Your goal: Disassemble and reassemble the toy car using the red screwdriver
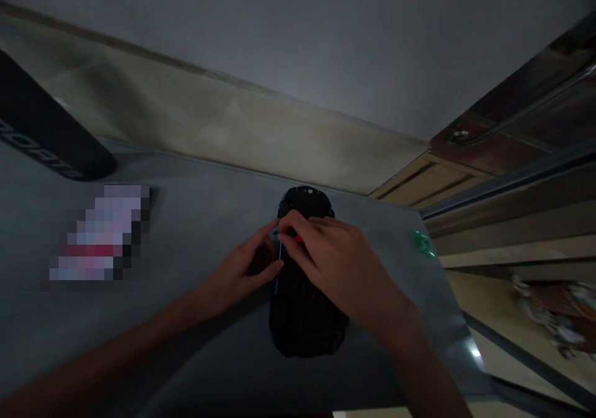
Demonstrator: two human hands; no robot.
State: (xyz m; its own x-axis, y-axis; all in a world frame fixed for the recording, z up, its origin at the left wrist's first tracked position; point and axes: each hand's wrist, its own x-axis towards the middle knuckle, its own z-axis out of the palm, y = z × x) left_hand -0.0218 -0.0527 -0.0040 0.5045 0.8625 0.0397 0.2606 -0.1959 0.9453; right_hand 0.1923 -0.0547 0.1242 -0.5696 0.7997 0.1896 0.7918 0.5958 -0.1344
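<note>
A black object shaped like a toy car (307, 325) lies lengthwise on the grey table (209, 200), between my hands. My left hand (249, 266) is at its left side, thumb and forefinger apart and touching its edge. Over its upper middle, my right hand (326, 250) has thumb and forefinger pinched together on something small and dark that I cannot make out. A bit of red shows beneath the right fingers. The right palm hides much of the black object.
A pixelated box-like item (100, 231) lies at the left, below a long black cylinder with pale lettering (51, 126). A small green wrapper (423, 243) is near the table's right edge. The wall rises behind the table, with a wooden door (433, 179) at right.
</note>
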